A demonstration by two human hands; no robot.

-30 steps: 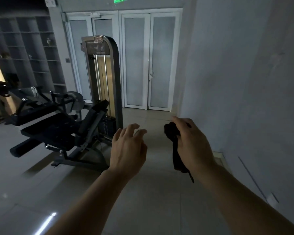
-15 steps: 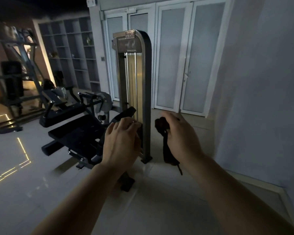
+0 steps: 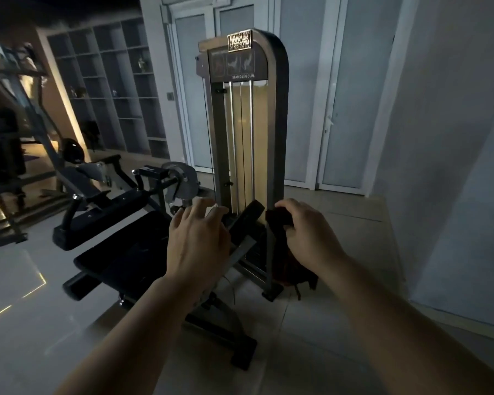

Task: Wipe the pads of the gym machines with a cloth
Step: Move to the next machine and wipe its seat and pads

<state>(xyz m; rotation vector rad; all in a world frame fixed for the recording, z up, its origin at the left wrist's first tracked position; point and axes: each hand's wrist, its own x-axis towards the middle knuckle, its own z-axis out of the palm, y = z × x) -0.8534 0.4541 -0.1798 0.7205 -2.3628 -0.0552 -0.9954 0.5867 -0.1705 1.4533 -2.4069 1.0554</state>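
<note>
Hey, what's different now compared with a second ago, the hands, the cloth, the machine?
The person has walked up to the seated leg curl machine, which now fills the view, its seat pad just under the left hand. Unchanged: the right hand still grips the dark cloth, the left hand stays open and empty, and no pad is touched yet.

A dark cloth (image 3: 280, 246) hangs bunched and limp at centre right, gripped at its top. Left of it, the machine's black seat pad (image 3: 120, 253) lies flat, near, with a black back pad (image 3: 247, 213) tilted up behind it against the weight tower.
</note>
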